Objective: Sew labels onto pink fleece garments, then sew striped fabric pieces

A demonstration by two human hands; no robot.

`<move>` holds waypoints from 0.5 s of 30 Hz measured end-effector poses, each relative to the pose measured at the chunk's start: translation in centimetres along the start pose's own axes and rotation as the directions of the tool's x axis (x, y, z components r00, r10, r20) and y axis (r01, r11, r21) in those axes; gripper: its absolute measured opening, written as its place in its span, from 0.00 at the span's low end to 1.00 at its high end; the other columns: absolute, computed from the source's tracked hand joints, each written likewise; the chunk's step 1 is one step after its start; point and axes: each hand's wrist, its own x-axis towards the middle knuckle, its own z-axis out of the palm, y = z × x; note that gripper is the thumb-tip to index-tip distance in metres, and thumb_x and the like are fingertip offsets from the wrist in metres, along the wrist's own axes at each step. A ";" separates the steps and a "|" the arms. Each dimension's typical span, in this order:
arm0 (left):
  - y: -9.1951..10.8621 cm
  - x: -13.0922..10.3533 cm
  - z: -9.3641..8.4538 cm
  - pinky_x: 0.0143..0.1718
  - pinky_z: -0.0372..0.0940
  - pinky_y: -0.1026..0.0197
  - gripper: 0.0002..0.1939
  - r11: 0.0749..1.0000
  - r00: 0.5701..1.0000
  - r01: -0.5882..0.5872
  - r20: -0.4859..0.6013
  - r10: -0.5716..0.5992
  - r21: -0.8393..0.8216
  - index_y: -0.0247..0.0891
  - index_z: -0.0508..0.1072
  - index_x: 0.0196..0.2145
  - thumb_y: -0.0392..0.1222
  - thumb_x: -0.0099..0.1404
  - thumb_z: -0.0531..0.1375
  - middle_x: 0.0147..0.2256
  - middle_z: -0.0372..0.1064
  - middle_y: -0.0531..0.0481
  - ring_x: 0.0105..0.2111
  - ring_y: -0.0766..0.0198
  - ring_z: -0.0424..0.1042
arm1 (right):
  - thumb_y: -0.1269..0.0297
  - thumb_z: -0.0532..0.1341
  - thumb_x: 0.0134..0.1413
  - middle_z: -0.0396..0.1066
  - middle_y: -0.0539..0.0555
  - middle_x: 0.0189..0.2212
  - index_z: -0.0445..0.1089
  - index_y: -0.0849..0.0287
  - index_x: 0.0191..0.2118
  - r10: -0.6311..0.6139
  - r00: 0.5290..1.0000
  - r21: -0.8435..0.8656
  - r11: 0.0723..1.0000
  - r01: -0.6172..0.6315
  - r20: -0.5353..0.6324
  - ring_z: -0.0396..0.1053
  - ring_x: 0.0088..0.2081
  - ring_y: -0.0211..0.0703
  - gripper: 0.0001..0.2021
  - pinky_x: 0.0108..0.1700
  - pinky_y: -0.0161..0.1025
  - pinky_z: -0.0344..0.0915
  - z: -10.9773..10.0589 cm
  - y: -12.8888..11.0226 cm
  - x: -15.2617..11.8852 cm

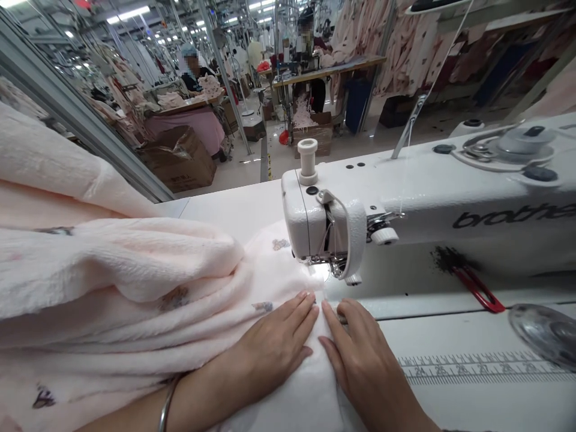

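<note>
Pale pink plush fabric (189, 324) with small printed figures spreads over the left side and runs under the white sewing machine head (310, 210). My left hand (281, 339) lies flat on it just in front of the needle area, fingers stretched forward. Beside it, my right hand (360, 345) rests at the fabric's right edge. Its index finger and thumb are apart and touch the cloth, while the other fingers are bent and partly hidden. The fabric under the presser foot is lit, but the needle tip is too small to make out.
The machine arm (504, 198) extends right above the white bed. A printed ruler scale (468, 369), a red loop-shaped tool (481, 291) beside a black fuzzy patch, and a clear round object (546, 336) are at right. Beyond are a cardboard box (180, 159) and people at other tables.
</note>
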 end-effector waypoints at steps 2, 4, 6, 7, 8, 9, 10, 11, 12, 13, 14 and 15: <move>-0.5 0.2 -0.3 0.59 0.57 0.54 0.26 1.000 1.000 0.009 0.008 -0.009 0.019 0.27 0.52 0.61 0.41 0.68 0.50 0.61 0.50 0.35 0.62 0.54 0.51 | 0.69 0.54 0.58 0.62 0.68 0.42 0.66 0.74 0.50 -0.015 1.000 -0.026 1.000 0.015 0.000 0.61 0.47 0.58 0.16 0.46 0.55 0.66 0.3 0.3 0.6; -1.1 0.4 -0.5 0.59 0.58 0.54 0.26 1.000 1.000 0.021 -0.002 -0.020 0.013 0.27 0.52 0.60 0.43 0.69 0.49 0.61 0.51 0.36 0.61 0.54 0.52 | 0.68 0.54 0.59 0.63 0.67 0.41 0.66 0.74 0.50 -0.022 0.999 -0.018 1.000 0.023 0.030 0.61 0.47 0.58 0.17 0.46 0.55 0.66 0.5 0.5 1.1; -1.6 0.7 -0.5 0.59 0.58 0.53 0.26 1.000 1.000 0.024 -0.016 -0.024 -0.010 0.27 0.53 0.60 0.44 0.69 0.49 0.60 0.52 0.35 0.61 0.54 0.52 | 0.67 0.53 0.59 0.63 0.67 0.40 0.65 0.74 0.50 -0.031 0.997 0.006 1.000 0.030 0.072 0.62 0.45 0.58 0.17 0.44 0.54 0.66 0.6 0.8 1.6; -1.8 0.7 -0.5 0.59 0.58 0.52 0.26 1.000 1.000 0.019 -0.021 -0.019 -0.023 0.27 0.53 0.60 0.44 0.68 0.50 0.60 0.52 0.35 0.61 0.54 0.52 | 0.66 0.52 0.60 0.64 0.66 0.38 0.66 0.73 0.50 -0.035 0.995 0.018 0.999 0.033 0.089 0.63 0.44 0.57 0.17 0.43 0.54 0.67 0.6 1.0 1.8; -2.0 0.8 -0.4 0.59 0.58 0.52 0.26 0.999 0.999 0.014 -0.028 -0.015 -0.036 0.27 0.53 0.60 0.43 0.68 0.50 0.60 0.53 0.34 0.61 0.53 0.53 | 0.66 0.51 0.61 0.65 0.65 0.37 0.66 0.72 0.50 -0.038 0.994 0.029 0.999 0.035 0.104 0.64 0.42 0.55 0.17 0.41 0.52 0.67 0.5 1.3 2.0; -2.1 0.8 -0.3 0.58 0.58 0.51 0.26 0.999 0.999 0.014 -0.034 -0.015 -0.048 0.27 0.54 0.60 0.43 0.68 0.51 0.60 0.53 0.34 0.61 0.52 0.53 | 0.66 0.50 0.61 0.66 0.64 0.36 0.67 0.69 0.48 -0.035 0.993 0.039 0.999 0.031 0.115 0.65 0.39 0.52 0.16 0.39 0.50 0.68 0.5 1.8 2.3; -2.1 0.8 -0.2 0.58 0.59 0.51 0.26 0.998 0.999 0.014 -0.037 -0.017 -0.060 0.27 0.54 0.60 0.43 0.68 0.51 0.60 0.53 0.33 0.60 0.52 0.54 | 0.67 0.49 0.61 0.66 0.62 0.35 0.69 0.66 0.46 -0.027 0.992 0.048 0.999 0.021 0.121 0.66 0.36 0.50 0.15 0.36 0.47 0.68 0.6 2.4 2.6; -2.1 0.8 -0.2 0.58 0.59 0.51 0.26 0.997 0.999 0.015 -0.039 -0.018 -0.071 0.27 0.54 0.60 0.42 0.68 0.51 0.59 0.53 0.33 0.60 0.52 0.54 | 0.68 0.48 0.62 0.67 0.61 0.34 0.70 0.63 0.43 -0.012 0.993 0.054 0.999 0.005 0.120 0.66 0.35 0.48 0.14 0.35 0.46 0.68 0.8 3.1 3.0; -2.1 0.8 -0.1 0.58 0.59 0.50 0.26 0.997 0.999 0.019 -0.042 -0.022 -0.079 0.27 0.54 0.60 0.42 0.68 0.51 0.59 0.53 0.33 0.60 0.52 0.54 | 0.68 0.47 0.62 0.67 0.60 0.34 0.70 0.61 0.41 0.009 0.994 0.057 0.998 -0.015 0.112 0.66 0.35 0.47 0.14 0.34 0.45 0.68 1.2 4.0 3.5; -2.1 0.8 -0.1 0.58 0.58 0.50 0.26 0.996 0.999 0.022 -0.039 -0.025 -0.083 0.28 0.54 0.60 0.42 0.68 0.51 0.60 0.53 0.33 0.60 0.52 0.53 | 0.68 0.47 0.63 0.68 0.59 0.34 0.70 0.60 0.38 0.031 0.995 0.060 0.998 -0.037 0.098 0.67 0.35 0.45 0.14 0.34 0.44 0.67 1.8 5.1 4.1; -2.0 0.8 -0.2 0.59 0.58 0.50 0.26 0.996 0.999 0.021 -0.034 -0.024 -0.082 0.29 0.53 0.60 0.42 0.68 0.50 0.60 0.52 0.34 0.61 0.52 0.52 | 0.67 0.48 0.63 0.68 0.57 0.34 0.70 0.60 0.37 0.052 0.995 0.065 0.996 -0.058 0.082 0.67 0.36 0.44 0.13 0.36 0.44 0.67 2.4 6.1 4.8; -2.0 0.8 -0.2 0.59 0.57 0.51 0.26 0.997 0.999 0.020 -0.031 -0.023 -0.077 0.29 0.53 0.60 0.42 0.68 0.50 0.60 0.52 0.34 0.61 0.52 0.52 | 0.65 0.48 0.64 0.67 0.56 0.34 0.69 0.61 0.37 0.070 0.995 0.073 0.995 -0.075 0.064 0.67 0.36 0.43 0.13 0.36 0.43 0.67 3.2 7.2 5.4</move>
